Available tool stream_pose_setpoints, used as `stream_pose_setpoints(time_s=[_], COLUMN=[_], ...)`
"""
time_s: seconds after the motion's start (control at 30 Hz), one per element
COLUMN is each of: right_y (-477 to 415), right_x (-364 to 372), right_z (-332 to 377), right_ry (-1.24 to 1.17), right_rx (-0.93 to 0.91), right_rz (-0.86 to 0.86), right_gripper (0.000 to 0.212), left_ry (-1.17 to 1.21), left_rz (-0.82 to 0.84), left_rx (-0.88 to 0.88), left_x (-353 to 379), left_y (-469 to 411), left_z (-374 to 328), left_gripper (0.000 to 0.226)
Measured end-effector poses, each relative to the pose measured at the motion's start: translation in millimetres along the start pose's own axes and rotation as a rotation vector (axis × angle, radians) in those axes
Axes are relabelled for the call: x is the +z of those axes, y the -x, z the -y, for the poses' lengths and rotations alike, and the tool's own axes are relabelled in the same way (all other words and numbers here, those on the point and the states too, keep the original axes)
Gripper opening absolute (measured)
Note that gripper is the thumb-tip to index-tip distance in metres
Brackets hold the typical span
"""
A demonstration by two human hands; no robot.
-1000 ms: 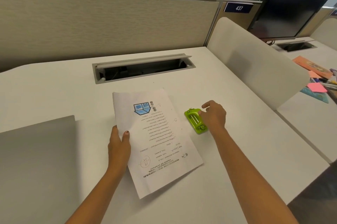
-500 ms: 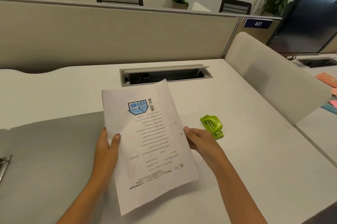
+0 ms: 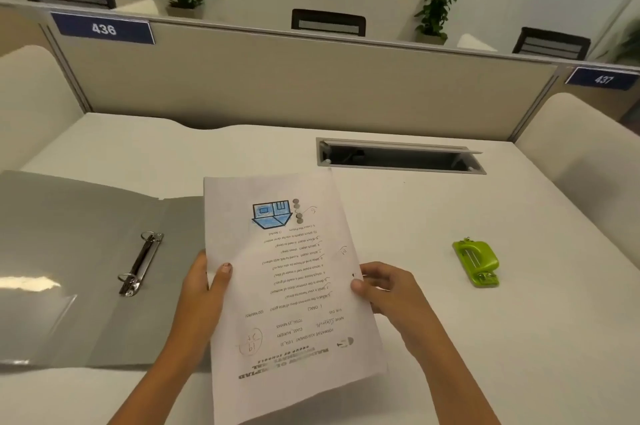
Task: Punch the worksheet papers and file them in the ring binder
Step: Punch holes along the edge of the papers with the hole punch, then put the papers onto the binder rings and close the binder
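Head view: worksheet (image 3: 294, 286) held up over the near edge of the desk (image 3: 450, 338).
The left hand (image 3: 204, 289) pinches its left margin, the right hand (image 3: 388, 289) its right. Light, floppy paper, I judge (it creases easily), so both long edges are the place to hold. The open ring binder (image 3: 86, 251) lies by the desk's left edge, the green punch (image 3: 477, 262) toward the right.

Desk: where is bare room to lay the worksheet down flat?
Bare desk lies between the worksheet and the green punch, below the cable slot; also behind the open ring binder, up to the partition. The left is crowded by it.
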State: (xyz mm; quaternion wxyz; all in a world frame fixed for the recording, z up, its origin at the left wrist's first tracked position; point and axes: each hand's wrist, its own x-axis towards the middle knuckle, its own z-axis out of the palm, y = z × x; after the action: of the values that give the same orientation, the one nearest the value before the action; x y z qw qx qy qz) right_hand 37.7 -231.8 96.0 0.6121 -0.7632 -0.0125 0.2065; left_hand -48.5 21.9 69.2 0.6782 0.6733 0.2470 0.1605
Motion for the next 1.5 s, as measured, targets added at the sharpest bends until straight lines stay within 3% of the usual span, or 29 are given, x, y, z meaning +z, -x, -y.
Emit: stream_pose_setpoints(time_s=[0.37, 0.5, 0.8, 1.03, 1.2, 1.27, 1.37, 1.5], right_y=[-4.1, -16.8, -25.4, -34.3, -27.4, -18.9, -5.2, 15.7], right_x=[-35.8, -71.4, -109.5, -104.6, -88.7, -75.8, -42.8, 34.7], right_z=[-17.4, -33.1, -80.2, -78.7, -60.7, -53.3, -42.2, -25.4], right_ry=[-0.122, -0.173, -0.096, 0.160, 0.547, 0.711, 0.776, 0.743], right_rx=[-0.022, 0.054, 0.258, 0.298, 0.286, 0.214, -0.044, -0.418], right_rz=[-0.277, -0.376, -0.441, -0.455, -0.535, -0.600, -0.670, -0.481], right_gripper=[0.019, 0.030, 0.031, 0.033, 0.035, 0.039, 0.033, 0.028], left_ry=[0.191, 0.196, 0.207, 0.153, -0.112, -0.168, -0.231, -0.453], left_rz=[0.031, -0.007, -0.037, -0.056, -0.171, -0.214, -0.259, -0.297], left_rx=[-0.082, -0.105, -0.141, -0.140, -0.006, 0.014, 0.027, 0.069], left_x=[-12.3, -23.2, -35.8, -38.2, -46.1, -51.9, -64.3, -85.3], left_y=[22.6, 29.3, 38.6, 40.8, 42.8, 42.5, 38.8, 25.3], left_z=[11.4, 25.1, 46.5, 49.6, 50.2, 49.0, 47.4, 50.9], left_gripper=[0.019, 0.020, 0.020, 0.022, 0.025, 0.023, 0.022, 0.022])
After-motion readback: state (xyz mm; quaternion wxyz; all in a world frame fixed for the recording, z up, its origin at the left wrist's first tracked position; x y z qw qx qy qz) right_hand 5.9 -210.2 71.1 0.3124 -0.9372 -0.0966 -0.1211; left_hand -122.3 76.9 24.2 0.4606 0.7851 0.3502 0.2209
